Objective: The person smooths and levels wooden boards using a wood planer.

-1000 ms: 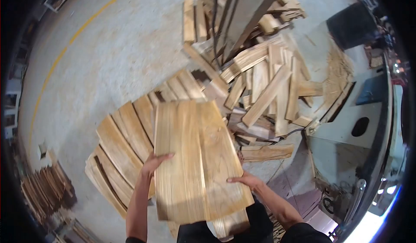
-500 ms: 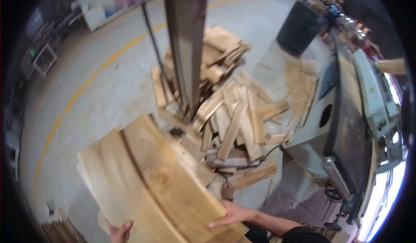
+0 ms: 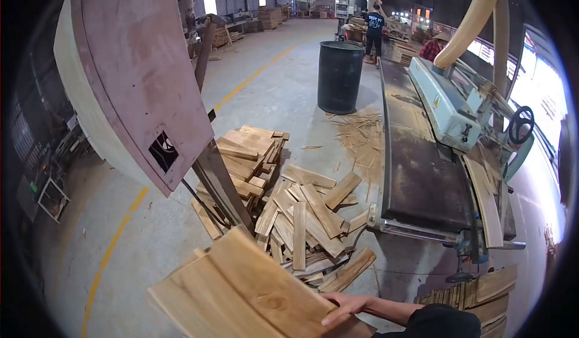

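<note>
Two wide wooden planks lie side by side at the bottom of the head view: a nearer left plank [image 3: 202,299] and a right plank [image 3: 259,265] with a dark knot. A narrow dark seam runs between them. My right hand [image 3: 345,308] grips the right plank at its right edge, fingers lying over the top face; its underside is hidden. My left hand is out of the picture. Just beyond the planks, a heap of loose wooden offcuts [image 3: 307,217] lies on the floor, with stacked wood pieces [image 3: 250,151] behind it.
A pinkish machine housing [image 3: 142,66] on a post [image 3: 220,181] rises at left. On the right stands a belt machine [image 3: 422,175] with a pale hose [image 3: 473,21]. A black barrel [image 3: 339,77] stands beyond. Stacked wood strips [image 3: 470,293] lie lower right. A person [image 3: 374,30] stands far back.
The view has tilted up, bringing the machines and far hall into sight. The planks appear lower in the picture, and my left hand has left the view. My right hand still grips them.
</note>
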Demonstrator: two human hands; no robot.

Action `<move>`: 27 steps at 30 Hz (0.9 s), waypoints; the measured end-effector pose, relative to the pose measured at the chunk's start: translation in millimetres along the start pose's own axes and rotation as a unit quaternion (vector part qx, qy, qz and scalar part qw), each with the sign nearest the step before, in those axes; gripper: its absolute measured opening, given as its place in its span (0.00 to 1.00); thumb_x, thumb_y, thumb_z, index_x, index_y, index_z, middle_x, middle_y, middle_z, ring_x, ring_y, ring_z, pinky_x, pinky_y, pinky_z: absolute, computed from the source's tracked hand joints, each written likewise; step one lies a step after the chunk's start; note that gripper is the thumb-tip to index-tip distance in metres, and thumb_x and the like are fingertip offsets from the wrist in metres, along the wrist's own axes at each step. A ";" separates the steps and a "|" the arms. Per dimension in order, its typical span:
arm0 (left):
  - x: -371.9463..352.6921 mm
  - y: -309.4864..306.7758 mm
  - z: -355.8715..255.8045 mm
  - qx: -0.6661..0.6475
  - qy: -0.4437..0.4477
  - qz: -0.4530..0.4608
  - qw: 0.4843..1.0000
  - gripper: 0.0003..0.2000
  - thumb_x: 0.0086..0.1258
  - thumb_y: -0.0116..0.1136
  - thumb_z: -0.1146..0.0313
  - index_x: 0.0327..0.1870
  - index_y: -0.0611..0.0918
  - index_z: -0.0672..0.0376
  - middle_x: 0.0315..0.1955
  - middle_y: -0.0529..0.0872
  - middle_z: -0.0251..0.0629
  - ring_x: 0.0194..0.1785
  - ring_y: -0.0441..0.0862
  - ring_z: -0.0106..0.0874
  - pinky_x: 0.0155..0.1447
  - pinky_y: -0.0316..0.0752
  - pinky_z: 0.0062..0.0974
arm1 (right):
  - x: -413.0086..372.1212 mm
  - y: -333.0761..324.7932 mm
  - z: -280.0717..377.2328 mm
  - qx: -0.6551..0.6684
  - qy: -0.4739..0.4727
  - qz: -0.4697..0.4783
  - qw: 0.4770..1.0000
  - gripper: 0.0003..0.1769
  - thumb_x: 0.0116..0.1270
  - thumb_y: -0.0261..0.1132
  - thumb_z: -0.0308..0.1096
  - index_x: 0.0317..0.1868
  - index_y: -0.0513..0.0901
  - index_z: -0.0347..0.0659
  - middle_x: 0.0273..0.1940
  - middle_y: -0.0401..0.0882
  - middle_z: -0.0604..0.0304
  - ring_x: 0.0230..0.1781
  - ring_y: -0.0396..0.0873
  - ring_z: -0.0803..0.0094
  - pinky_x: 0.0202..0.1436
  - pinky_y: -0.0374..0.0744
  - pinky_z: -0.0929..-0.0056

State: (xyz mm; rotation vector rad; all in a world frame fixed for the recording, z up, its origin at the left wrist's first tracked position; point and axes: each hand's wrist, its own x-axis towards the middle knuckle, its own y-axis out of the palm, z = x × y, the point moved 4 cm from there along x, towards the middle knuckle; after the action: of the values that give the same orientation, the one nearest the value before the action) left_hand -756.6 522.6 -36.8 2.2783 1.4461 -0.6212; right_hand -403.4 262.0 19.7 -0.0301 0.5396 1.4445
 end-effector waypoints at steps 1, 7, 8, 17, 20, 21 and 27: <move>4.1 12.2 0.0 -0.012 0.003 0.015 1.000 0.37 0.66 0.79 0.66 0.73 0.74 0.73 0.54 0.88 0.49 0.57 0.85 0.35 0.66 0.80 0.35 | -6.7 -3.7 -7.3 0.013 0.025 0.001 1.000 0.48 0.65 0.83 0.42 0.79 0.69 0.33 0.70 0.79 0.57 0.68 0.76 0.71 0.71 0.75 0.67; 26.1 87.5 0.0 -0.091 0.044 0.098 0.990 0.37 0.66 0.78 0.69 0.74 0.73 0.72 0.59 0.86 0.49 0.62 0.83 0.39 0.70 0.78 0.38 | -51.8 -35.0 -15.6 0.090 -0.004 -0.098 0.991 0.48 0.70 0.80 0.43 0.83 0.66 0.36 0.74 0.76 0.56 0.74 0.72 0.67 0.78 0.69 0.65; 27.9 95.7 1.6 -0.111 0.056 0.111 0.986 0.37 0.66 0.78 0.70 0.74 0.73 0.72 0.60 0.85 0.49 0.63 0.83 0.39 0.71 0.78 0.39 | -59.9 -38.7 -6.9 0.076 -0.024 -0.116 0.990 0.48 0.70 0.80 0.43 0.83 0.66 0.36 0.73 0.77 0.56 0.74 0.72 0.67 0.77 0.70 0.65; 60.6 181.5 -29.8 -0.035 0.093 0.244 0.965 0.34 0.70 0.76 0.66 0.74 0.75 0.69 0.65 0.84 0.48 0.69 0.81 0.40 0.76 0.73 0.40 | -134.8 -56.5 5.3 0.034 -0.096 -0.213 0.972 0.40 0.67 0.83 0.45 0.72 0.78 0.32 0.59 0.86 0.58 0.59 0.81 0.72 0.63 0.80 0.68; 65.5 228.8 -35.0 0.061 0.050 0.343 0.936 0.35 0.70 0.76 0.66 0.76 0.73 0.70 0.65 0.83 0.49 0.69 0.80 0.40 0.77 0.71 0.40 | -172.1 -42.6 -6.9 0.112 -0.145 -0.313 0.932 0.41 0.65 0.84 0.43 0.72 0.77 0.32 0.61 0.85 0.59 0.61 0.80 0.73 0.65 0.79 0.69; 60.7 248.3 -33.8 0.068 0.049 0.363 0.928 0.37 0.70 0.76 0.65 0.77 0.72 0.69 0.67 0.83 0.49 0.70 0.79 0.40 0.77 0.71 0.40 | -185.6 -40.8 -17.7 0.126 -0.151 -0.336 0.921 0.41 0.65 0.83 0.42 0.72 0.77 0.32 0.61 0.85 0.58 0.61 0.80 0.72 0.65 0.79 0.68; 12.4 390.7 -27.4 0.074 0.105 0.475 0.870 0.42 0.70 0.77 0.62 0.81 0.67 0.64 0.73 0.77 0.47 0.75 0.74 0.42 0.79 0.67 0.43 | -286.4 -15.7 -34.6 0.156 -0.183 -0.518 0.821 0.42 0.65 0.82 0.41 0.76 0.76 0.37 0.64 0.84 0.58 0.64 0.80 0.70 0.69 0.78 0.67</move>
State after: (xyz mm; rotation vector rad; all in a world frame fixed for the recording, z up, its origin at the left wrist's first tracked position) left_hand -391.3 388.3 7.9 2.8248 0.1879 -0.1644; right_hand -408.3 -18.3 89.8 0.1894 0.3293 0.2613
